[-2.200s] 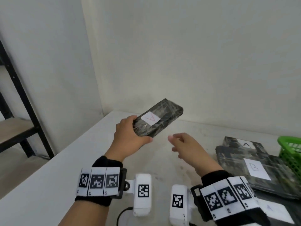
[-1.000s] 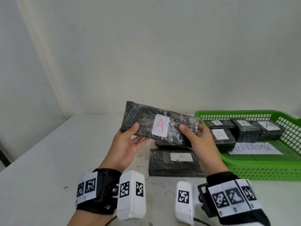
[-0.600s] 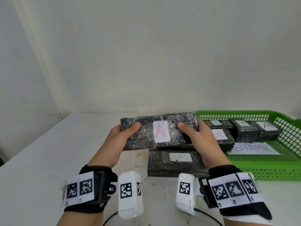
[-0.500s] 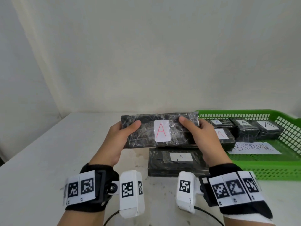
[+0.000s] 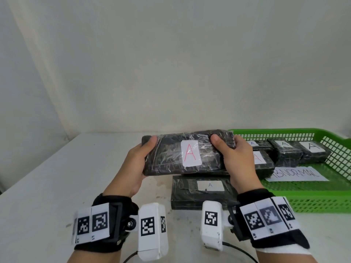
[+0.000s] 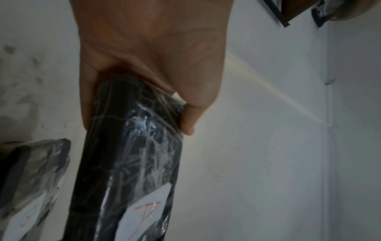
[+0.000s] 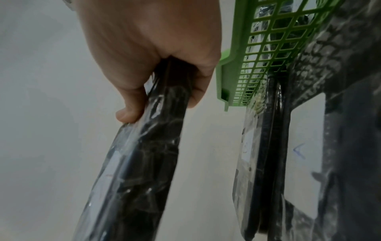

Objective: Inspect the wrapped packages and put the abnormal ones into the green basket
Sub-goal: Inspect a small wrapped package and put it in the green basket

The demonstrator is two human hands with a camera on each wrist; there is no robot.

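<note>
Plain white desk [image 5: 57,186], a bit scuffed and stained toward the middle, pushed into the corner of a bare off-white wall [image 5: 171,63]. That's pretty much the whole room from the head view.

The held package [image 5: 187,155] is up off the desk, lying roughly level, black with shiny clear wrap and a white label with a red "A". The left hand [image 5: 135,168] grips its left end and the right hand [image 5: 237,162] grips the right end, thumbs on top, fingers [image 6: 186,117] wrapped round the edges. So both hands are grasping it.

Under it on the desk sits a second package [image 5: 201,192] with a small "A" label, right next to the green basket [image 5: 313,204]. The basket holds several more wrapped packages [image 5: 288,152] with "A" labels and a paper sheet [image 5: 298,174] reading ABNORMAL.

Hard to see stuff: the right hand covers part of the basket's nearest package, and there looks to be another one behind the held package, but I can't tell how they're stacked. The basket's right side is cut off at the frame edge. Both wrist views are blurry; the left wrist one shows a package label at bottom left that I can't read.
</note>
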